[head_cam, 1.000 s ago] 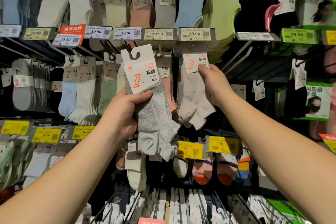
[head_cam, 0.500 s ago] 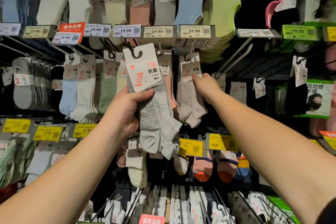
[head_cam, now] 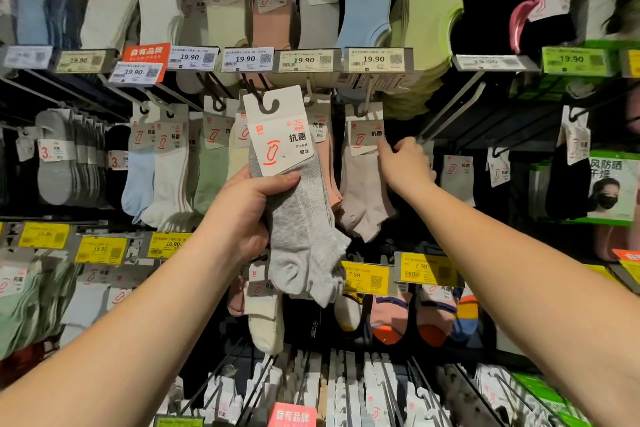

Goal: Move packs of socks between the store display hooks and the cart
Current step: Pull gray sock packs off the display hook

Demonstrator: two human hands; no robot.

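Grey pack is hanging free of the rack, the left hand gripping it just under its card, fingers clamped on the socks. Beside it, the right hand is pinching the card of the beige pack, which looks to be on its hook. Sliding that card straight out along the hook should be avoiding tears.

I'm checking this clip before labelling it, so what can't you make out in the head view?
- The cart: nowhere in the frame.
- Left hand fingers: hidden behind the grey sock pack it grips.
- Right hand fingertips: behind the beige sock pack card, so the grip is unclear.
- Far-left price tag: blurred, unreadable.
- Beige pack's hook: hidden behind the tags above.
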